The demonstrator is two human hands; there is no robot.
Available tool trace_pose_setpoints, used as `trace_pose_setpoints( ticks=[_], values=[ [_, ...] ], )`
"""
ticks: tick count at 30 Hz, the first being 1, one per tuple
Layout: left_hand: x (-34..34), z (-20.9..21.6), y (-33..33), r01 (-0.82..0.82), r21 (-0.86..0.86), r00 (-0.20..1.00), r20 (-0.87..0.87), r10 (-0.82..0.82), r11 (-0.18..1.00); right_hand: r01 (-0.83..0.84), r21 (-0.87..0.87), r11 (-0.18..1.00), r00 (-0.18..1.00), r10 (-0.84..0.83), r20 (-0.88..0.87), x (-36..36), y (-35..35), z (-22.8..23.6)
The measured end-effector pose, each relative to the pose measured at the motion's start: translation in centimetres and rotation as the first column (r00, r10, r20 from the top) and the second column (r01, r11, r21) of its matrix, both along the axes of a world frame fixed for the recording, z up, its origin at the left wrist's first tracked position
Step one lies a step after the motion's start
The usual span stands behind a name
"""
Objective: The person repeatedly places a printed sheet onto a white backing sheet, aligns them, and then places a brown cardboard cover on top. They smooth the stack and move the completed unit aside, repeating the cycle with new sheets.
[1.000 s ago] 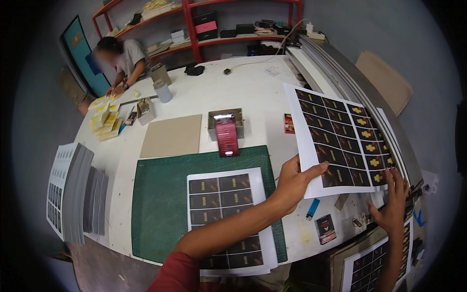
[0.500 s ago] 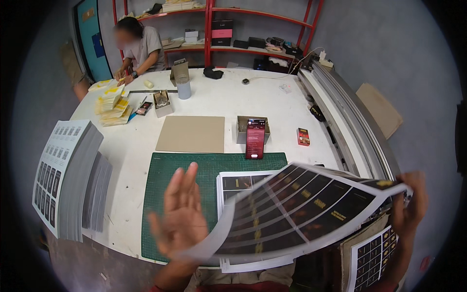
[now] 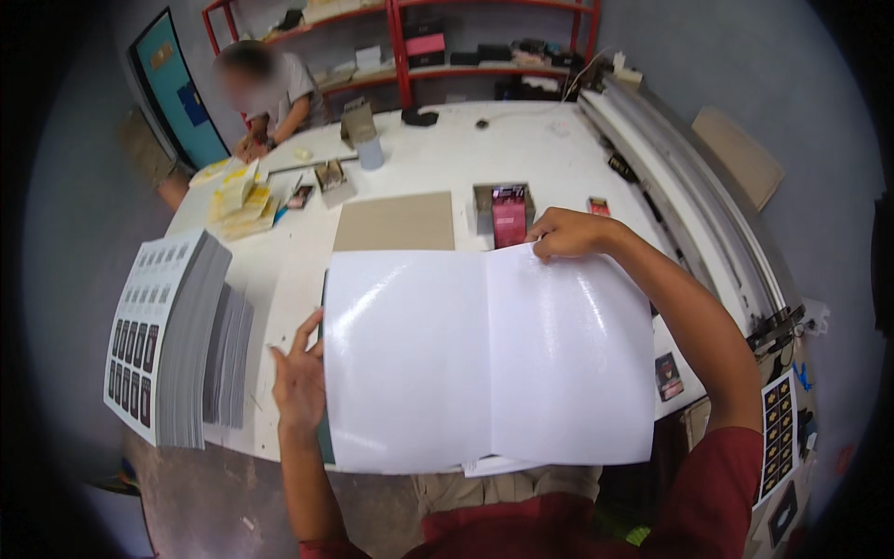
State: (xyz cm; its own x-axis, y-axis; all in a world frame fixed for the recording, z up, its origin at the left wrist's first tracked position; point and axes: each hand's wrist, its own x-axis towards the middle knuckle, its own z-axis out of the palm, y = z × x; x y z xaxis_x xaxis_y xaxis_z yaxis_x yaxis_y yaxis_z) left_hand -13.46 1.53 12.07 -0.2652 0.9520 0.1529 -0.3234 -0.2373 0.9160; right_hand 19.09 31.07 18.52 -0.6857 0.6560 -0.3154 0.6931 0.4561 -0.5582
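A large glossy white sheet of paper spreads in front of me, blank side up, with a line running down it right of the middle. My right hand reaches across from the right and pinches its far edge. Beside the left edge is my left hand, fingers apart, its fingertips at the paper's border. Under the near edge a bit of another white sheet peeks out. Most of the green cutting mat is hidden beneath the paper.
Tall stacks of printed sheets stand at the left. Beyond the paper are a grey-brown board, a phone against a box, and a small red box. A long metal machine lines the right. Another person works at the far left.
The sheet has turned from its dark printed face to its blank white one and now lies flatter. My right hand moved from the right side to the far edge; my left drew to the left edge.
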Motion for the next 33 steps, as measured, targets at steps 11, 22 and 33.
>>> trace_pose_setpoints(
  ticks=[11, 22, 33],
  values=[
    [2.4, -7.5, -4.3, -0.243, -0.469, 0.954, -0.272, 0.123, 0.849, -0.033, 0.219, 0.975, 0.995, 0.051, -0.081, 1.0, -2.3, -12.0],
    [-1.3, -9.3, -4.3, -0.273, -0.465, 0.941, -0.312, 0.132, 0.842, -0.096, 0.482, 0.871, 0.993, 0.114, -0.009, -1.4, -3.1, -11.8],
    [4.3, 11.0, 1.1, -0.153, 0.151, -0.201, -0.972, 0.119, 0.977, -0.315, 0.676, 0.666, 0.948, 0.255, 0.191, -17.6, 2.3, -15.5]
  ],
)
